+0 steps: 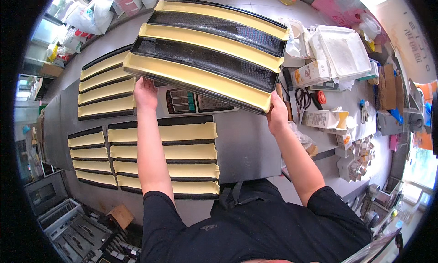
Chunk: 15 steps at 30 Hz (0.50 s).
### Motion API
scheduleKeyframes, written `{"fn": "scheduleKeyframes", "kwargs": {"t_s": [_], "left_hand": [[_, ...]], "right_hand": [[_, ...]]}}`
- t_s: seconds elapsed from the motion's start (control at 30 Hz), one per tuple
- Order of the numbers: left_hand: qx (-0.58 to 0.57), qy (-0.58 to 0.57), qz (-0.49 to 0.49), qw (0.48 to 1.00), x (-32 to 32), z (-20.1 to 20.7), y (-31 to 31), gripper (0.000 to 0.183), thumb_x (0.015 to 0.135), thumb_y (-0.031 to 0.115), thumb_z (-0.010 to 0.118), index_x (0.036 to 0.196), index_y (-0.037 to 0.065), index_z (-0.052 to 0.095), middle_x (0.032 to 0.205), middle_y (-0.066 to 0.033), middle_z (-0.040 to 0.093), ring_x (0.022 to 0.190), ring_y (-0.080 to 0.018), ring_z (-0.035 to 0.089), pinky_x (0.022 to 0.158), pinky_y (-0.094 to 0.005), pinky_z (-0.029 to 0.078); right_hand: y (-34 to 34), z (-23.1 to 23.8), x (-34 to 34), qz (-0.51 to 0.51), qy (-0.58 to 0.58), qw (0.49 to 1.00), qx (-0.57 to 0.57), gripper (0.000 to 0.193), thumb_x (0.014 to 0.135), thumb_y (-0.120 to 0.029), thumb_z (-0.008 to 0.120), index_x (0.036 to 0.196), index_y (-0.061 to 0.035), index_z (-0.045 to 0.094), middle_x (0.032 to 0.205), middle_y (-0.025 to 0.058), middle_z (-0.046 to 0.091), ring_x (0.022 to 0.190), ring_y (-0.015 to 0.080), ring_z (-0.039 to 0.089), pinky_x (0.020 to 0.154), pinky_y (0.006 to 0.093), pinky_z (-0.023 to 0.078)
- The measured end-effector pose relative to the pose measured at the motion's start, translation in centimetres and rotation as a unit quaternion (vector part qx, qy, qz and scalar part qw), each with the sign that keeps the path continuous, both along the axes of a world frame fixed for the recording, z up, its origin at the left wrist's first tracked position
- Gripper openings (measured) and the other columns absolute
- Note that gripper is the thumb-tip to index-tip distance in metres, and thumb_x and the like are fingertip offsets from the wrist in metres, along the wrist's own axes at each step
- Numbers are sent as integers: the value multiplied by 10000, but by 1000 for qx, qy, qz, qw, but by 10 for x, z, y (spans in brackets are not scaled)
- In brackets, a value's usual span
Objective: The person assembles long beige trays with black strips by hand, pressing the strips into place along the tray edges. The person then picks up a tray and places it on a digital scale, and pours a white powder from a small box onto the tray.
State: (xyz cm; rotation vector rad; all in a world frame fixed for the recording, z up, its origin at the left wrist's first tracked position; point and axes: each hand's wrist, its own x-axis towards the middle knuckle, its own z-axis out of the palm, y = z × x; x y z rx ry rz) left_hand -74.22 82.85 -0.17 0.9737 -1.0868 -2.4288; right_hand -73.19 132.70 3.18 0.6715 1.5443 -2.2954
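Dark grooved baking tray point(207, 58), three pale dough strips, both hands point(145, 93)

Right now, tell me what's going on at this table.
A person holds a dark ridged baking tray up over the table, left hand and right hand gripping its near edge. Three pale dough strips lie in its channels. Three more filled trays rest on the table, beside a scale.

A bakery workroom: grooved baking trays point(137, 160) lined with pale dough strips point(162, 133) cover a steel worktable point(246, 149), beside a digital scale point(196, 101), cartons point(321, 118), scissors point(302, 98) and stacked white trays point(344, 51).
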Motion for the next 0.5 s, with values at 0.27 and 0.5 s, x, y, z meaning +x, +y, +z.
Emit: {"fn": "scheduleKeyframes", "kwargs": {"t_s": [0.27, 0.5], "left_hand": [[11, 29, -7, 1000, 4, -10, -10, 307, 1082, 364, 585, 1260, 145, 705, 1205, -18, 718, 1136, -224, 639, 1011, -430, 482], [6, 12, -18, 1000, -1, -9, -8, 295, 1084, 352, 582, 1259, 152, 712, 1187, -6, 743, 1110, -225, 664, 986, -441, 494]], "right_hand": [[15, -8, -33, -13, 22, 997, 74, 545, 1168, -456, 523, 1452, 1, 608, 1362, 109, 699, 1240, 211, 651, 1043, 353, 502], [22, -18, -123, 14, 135, 933, 333, 630, 1108, -484, 628, 1325, 106, 671, 1254, 207, 744, 1141, 268, 679, 1018, 407, 508]]}}
